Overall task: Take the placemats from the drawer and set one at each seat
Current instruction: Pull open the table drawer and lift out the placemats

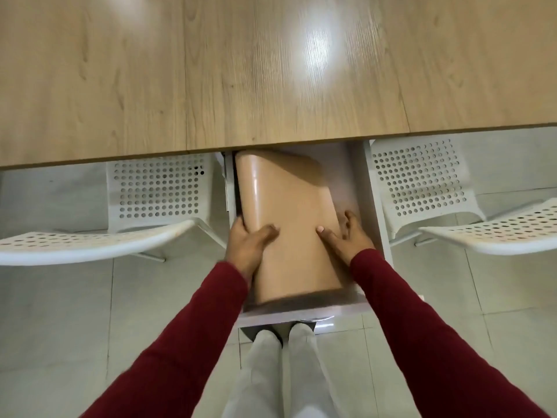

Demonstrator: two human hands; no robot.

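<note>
The tan placemats (289,224) lie as a stack in the open white drawer (366,206) that sticks out from under the near edge of the wooden worktop (211,70). The stack sits skewed in the drawer, its far end reaching back under the worktop edge and its left side curling upward with a glossy sheen. The left hand (245,241) grips that raised left side near the drawer's left wall, its fingers (239,223) wrapped over the edge and the thumb pressed flat on top, so the hand is clamped on the placemats. The right hand (346,233) rests on the stack's right side, thumb lying on the top surface and the other fingers (351,218) curled down over the right edge, also closed on the placemats. Both arms wear dark red sleeves (422,327). A white perforated chair (150,212) stands to the left of the drawer and another chair (437,188) to the right, both on a pale tiled floor (60,327). The person's light trousers (280,372) show just below the drawer front.
</note>
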